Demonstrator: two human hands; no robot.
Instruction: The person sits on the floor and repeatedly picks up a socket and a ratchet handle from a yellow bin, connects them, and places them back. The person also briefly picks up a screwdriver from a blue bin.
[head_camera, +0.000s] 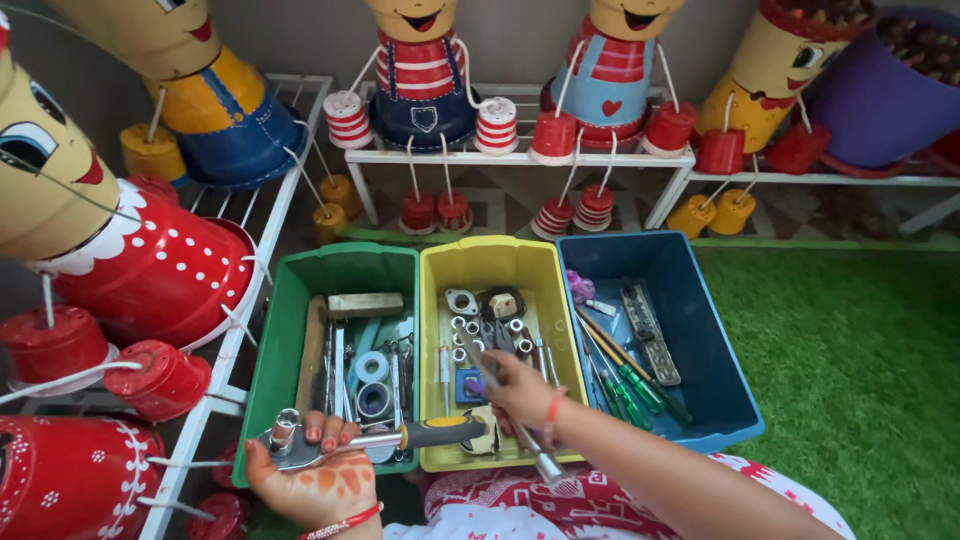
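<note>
Three bins side by side in front of you, racks of pot figures behind and to your left.

The left bin (280, 340) touches the middle bin (432, 300), which touches the right bin (700, 330); artificial grass (850, 350) lies to the right of them. Your left hand (310, 480) sits at the near edge of the left bin with a ratchet wrench (370, 438) lying across it, its handle reaching over the middle bin. Your right hand (520, 390) is over the middle bin, a metal rod (535, 452) in it, pointing back toward you. Screwdrivers (625, 385) lie in the right bin. A rack (520, 155) behind the bins carries pot figures (420, 75); another rack (255, 230) runs along your left.
</note>
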